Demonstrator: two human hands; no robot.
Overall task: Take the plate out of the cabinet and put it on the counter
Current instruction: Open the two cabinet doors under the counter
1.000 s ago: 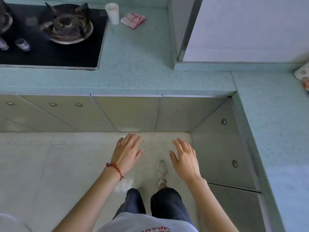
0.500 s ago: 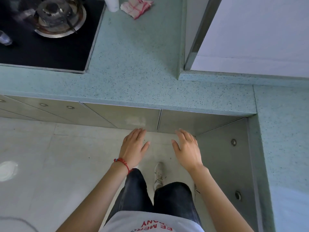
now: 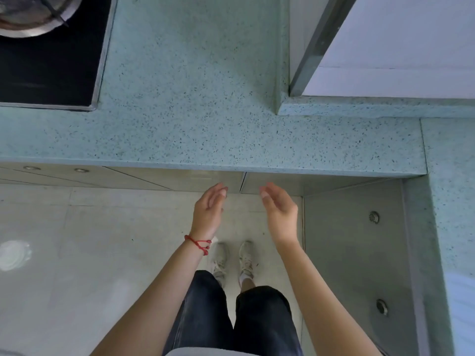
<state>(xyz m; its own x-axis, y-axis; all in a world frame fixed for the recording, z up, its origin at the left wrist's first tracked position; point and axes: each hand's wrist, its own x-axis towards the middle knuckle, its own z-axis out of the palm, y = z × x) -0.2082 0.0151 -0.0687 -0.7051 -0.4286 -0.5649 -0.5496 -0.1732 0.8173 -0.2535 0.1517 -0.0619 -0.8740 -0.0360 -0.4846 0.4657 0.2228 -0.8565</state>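
No plate is in view. The grey cabinet doors [image 3: 195, 179] under the counter are closed, with a seam between two of them just above my hands. My left hand [image 3: 209, 210], with a red string on its wrist, hovers open in front of the left door, palm turned inward. My right hand [image 3: 279, 211] hovers open in front of the right door [image 3: 282, 182], palm facing the left one. Both hands hold nothing and sit just below the edge of the speckled blue-green counter [image 3: 205, 119].
A black gas hob [image 3: 48, 65] with a metal burner ring lies in the counter at the top left. A white panel with a metal edge [image 3: 316, 44] stands at the back right. Side cabinet doors [image 3: 354, 253] with round pulls run down the right. My feet stand on the pale tiled floor [image 3: 90, 253].
I have stepped closer to the counter and the view has tilted down. Both hands have risen toward the cabinet doors and turned from palms down to palms facing each other.
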